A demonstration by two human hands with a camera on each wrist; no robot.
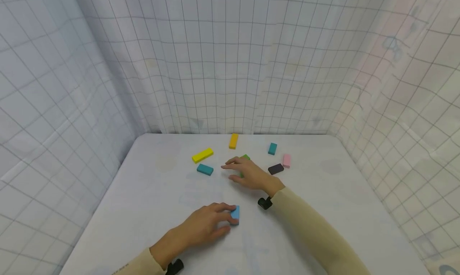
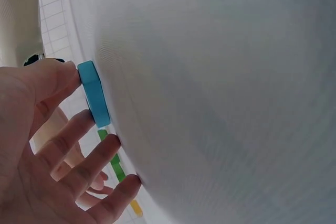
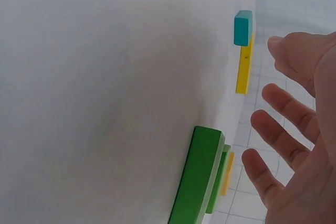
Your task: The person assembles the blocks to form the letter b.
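Observation:
My left hand [image 1: 206, 224] reaches over the table, with fingertips touching a light blue block [image 1: 235, 215]. Seen from the left wrist, the fingers are extended along the side of this blue block [image 2: 94, 94], and the outer fingers are spread beyond it. Farther forward, my right hand [image 1: 251, 175] hovers above green blocks [image 1: 246, 157], partly hiding them. The right wrist view has a dark green block [image 3: 198, 174] below the spread fingers, a second green piece behind it. Nothing is held by the right hand [image 3: 299, 119].
Beyond the hands lie a teal block [image 1: 205, 169], a yellow block [image 1: 203, 155], an orange block [image 1: 233, 141], a smaller teal block [image 1: 272, 148], a pink block [image 1: 286, 161] and a black block [image 1: 276, 169]. Gridded white curtains [image 1: 223, 67] enclose the table's back and sides.

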